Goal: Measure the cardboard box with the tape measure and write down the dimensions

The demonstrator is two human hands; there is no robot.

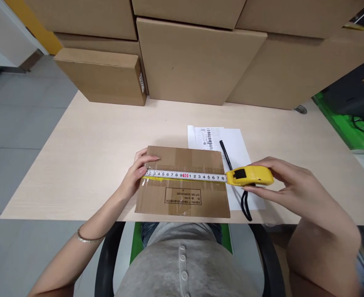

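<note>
A small flat cardboard box [183,198] lies at the table's near edge, with clear packing strips and a printed label on top. A white measuring tape blade [185,175] is stretched across its top from left to right. My left hand [137,173] pinches the blade's end down at the box's left edge. My right hand [289,185] grips the yellow tape measure case [250,175] just past the box's right edge, its black wrist strap [246,206] hanging down.
A printed white sheet [236,144] with a black pen [225,154] lies behind the box on the pale wooden table [92,156]. Large cardboard cartons [197,62] are stacked along the back. A green-and-black machine [355,111] stands at right.
</note>
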